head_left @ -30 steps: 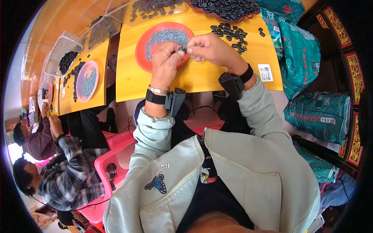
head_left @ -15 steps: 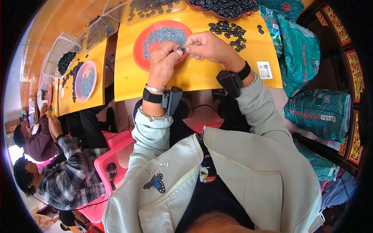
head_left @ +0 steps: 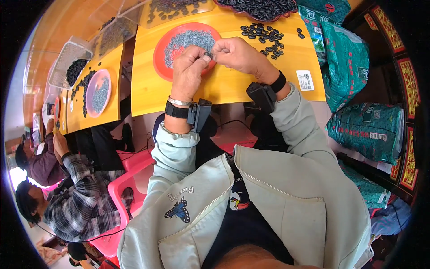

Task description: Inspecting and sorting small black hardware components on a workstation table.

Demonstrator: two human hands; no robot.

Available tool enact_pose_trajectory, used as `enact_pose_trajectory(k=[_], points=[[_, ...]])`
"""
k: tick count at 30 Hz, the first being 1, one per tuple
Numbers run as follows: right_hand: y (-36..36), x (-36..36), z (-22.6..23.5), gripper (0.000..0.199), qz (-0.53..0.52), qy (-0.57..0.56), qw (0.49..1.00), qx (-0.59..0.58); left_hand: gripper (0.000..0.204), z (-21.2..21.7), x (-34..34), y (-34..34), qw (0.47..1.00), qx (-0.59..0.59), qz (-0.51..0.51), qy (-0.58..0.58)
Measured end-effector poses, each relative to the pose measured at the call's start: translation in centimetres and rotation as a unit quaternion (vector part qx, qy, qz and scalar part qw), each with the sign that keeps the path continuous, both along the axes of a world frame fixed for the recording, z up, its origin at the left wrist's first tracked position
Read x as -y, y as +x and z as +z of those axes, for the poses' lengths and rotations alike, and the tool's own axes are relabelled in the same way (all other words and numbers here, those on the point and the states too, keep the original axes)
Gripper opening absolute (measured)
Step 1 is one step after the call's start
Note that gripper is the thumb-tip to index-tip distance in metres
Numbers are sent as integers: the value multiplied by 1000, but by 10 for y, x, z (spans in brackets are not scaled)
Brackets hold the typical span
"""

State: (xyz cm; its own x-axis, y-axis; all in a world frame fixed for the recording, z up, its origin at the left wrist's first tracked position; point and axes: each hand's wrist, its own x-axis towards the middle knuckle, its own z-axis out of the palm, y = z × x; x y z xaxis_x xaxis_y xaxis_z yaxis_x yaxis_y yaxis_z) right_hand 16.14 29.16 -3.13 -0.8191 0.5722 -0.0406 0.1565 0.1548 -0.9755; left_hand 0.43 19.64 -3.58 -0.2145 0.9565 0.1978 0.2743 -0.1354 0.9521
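Note:
My left hand (head_left: 189, 69) and my right hand (head_left: 238, 54) meet over the right side of a round red plate (head_left: 159, 63). The left thumb and fingers pinch a small black plastic piece (head_left: 207, 54), mostly covered by the fingertips. Against it, my right thumb and forefinger are pressed together; whatever they hold is too small and hidden to make out. Many grey screws (head_left: 190, 39) fill the plate behind my hands. To the right, loose black oval pieces (head_left: 264, 36) lie scattered on the yellow table (head_left: 251, 87).
A dark red scalloped tray (head_left: 274, 19) heaped with black pieces stands at the far edge, beside a clear bin (head_left: 206, 6). Green bags (head_left: 347, 67) crowd the right. On the left, a co-worker in plaid (head_left: 85, 197) sits near a pink bowl (head_left: 107, 103) of screws.
My hands stay together at the same spot; the right hand and wrist have shifted very slightly left. The plaid-sleeved co-worker's hand has moved a little.

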Motion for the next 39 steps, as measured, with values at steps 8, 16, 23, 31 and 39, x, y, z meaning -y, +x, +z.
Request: enact_pose_trajectory(k=[8,16,23,31,39], points=[[0,8,13,15,18,-43,993,-106,5,-3,3,-10,894,441,-60,-41],[-7,21,18,18,-51,1,990,-134,7,-8,2,-9,856,508,-91,-14],[-7,25,21,9,-80,133,981,-115,8,-11,2,-11,857,507,-89,-12],[-7,28,26,11,-80,222,968,-85,8,-7,4,-11,867,489,-89,-11],[-3,22,19,8,-54,114,988,-88,8,-4,5,-12,884,463,-60,5]])
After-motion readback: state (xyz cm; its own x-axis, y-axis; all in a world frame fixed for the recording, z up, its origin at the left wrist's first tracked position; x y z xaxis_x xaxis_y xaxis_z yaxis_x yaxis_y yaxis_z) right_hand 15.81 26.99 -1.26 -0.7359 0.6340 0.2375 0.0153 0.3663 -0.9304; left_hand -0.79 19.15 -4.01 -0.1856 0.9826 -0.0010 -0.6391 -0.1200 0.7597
